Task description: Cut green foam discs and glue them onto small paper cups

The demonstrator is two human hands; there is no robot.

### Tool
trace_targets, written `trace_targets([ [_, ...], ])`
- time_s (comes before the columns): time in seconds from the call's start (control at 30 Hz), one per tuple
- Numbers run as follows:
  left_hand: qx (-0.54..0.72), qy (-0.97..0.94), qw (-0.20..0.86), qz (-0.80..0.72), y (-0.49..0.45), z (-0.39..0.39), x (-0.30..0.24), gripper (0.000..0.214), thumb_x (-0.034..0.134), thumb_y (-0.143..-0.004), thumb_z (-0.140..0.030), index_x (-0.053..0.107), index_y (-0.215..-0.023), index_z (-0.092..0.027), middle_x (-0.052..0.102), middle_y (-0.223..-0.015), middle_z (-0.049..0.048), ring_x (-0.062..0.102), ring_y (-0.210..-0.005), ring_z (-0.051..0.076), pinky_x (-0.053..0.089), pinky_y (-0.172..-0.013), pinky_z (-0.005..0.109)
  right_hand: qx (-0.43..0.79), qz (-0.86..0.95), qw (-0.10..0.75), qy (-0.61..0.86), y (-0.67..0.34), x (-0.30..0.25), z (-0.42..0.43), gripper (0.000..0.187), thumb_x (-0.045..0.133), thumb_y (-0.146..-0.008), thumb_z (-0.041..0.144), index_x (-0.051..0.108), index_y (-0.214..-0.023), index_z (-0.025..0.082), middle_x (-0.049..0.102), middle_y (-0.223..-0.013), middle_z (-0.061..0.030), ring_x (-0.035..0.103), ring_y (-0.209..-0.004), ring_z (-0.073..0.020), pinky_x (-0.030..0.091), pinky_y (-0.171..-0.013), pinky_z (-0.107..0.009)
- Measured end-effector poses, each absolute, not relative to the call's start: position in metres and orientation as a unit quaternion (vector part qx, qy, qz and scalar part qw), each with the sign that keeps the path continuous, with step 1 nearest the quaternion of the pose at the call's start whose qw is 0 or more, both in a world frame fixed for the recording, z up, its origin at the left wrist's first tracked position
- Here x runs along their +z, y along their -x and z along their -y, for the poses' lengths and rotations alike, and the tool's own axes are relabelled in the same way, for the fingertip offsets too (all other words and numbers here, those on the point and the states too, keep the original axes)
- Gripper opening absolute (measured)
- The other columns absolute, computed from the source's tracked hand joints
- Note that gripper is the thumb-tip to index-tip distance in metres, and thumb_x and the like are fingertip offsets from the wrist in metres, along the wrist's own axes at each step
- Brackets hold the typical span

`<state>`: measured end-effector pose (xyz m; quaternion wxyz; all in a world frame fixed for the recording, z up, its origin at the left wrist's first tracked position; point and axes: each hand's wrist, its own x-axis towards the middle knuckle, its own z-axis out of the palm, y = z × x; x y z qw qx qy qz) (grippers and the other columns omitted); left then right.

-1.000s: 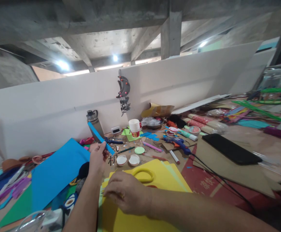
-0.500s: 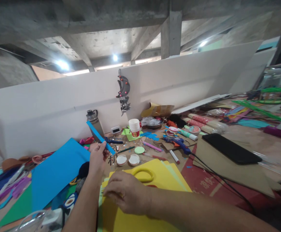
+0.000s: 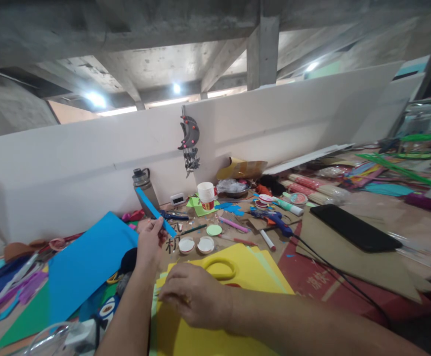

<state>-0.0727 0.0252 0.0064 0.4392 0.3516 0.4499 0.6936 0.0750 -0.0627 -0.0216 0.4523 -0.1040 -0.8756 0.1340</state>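
Observation:
My left hand [image 3: 150, 236] pinches a narrow blue paper strip [image 3: 149, 201], which slants up and away in front of a grey bottle [image 3: 144, 190]. Just above a stack of yellow paper [image 3: 215, 341], my right hand [image 3: 193, 294] is closed, its fingers curled downward. What sits between those fingers, if anything, is hidden. Behind that hand shows a yellow scissors handle [image 3: 220, 268] on the paper; the hand and wrist cover the rest of the scissors. A large blue sheet [image 3: 89, 264] lies left of my left forearm.
Two small white paper discs [image 3: 205, 244], a green disc [image 3: 214, 230] and several markers lie ahead. Paper cups [image 3: 205, 193] stand farther back. At right are a glue gun [image 3: 278, 223] with its cord, cardboard and a black phone [image 3: 354, 227]. A white partition [image 3: 89, 163] closes the back.
The blue strip's upper end has tipped slightly to the right and down. Both hands stay in almost the same place.

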Motion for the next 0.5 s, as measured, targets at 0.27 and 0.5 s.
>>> trace_targets([
  [0.27, 0.696, -0.35, 0.437, -0.45, 0.0742, -0.026, 0.0052, 0.04, 0.083, -0.048, -0.037, 0.052, -0.063, -0.016, 0.051, -0.05, -0.0065, 0.047, -0.043, 0.005, 0.033, -0.039, 0.015, 0.138, 0.881, 0.438, 0.114, -0.0759, -0.0207, 0.064, 0.016, 0.053, -0.081, 0.011, 0.062, -0.092, 0.017, 0.066, -0.086, -0.0063, 0.059, -0.078, -0.0144, 0.047, -0.071, -0.023],
  [0.5, 0.695, -0.348, 0.447, -0.442, 0.0754, -0.0255, 0.0048, 0.038, 0.082, -0.053, -0.035, 0.051, -0.064, -0.016, 0.052, -0.051, -0.0059, 0.049, -0.043, 0.006, 0.035, -0.039, 0.015, 0.137, 0.88, 0.443, 0.106, -0.0757, -0.021, 0.0631, 0.019, 0.054, -0.079, 0.009, 0.063, -0.093, 0.017, 0.067, -0.085, -0.0058, 0.059, -0.077, -0.0141, 0.047, -0.071, -0.022],
])
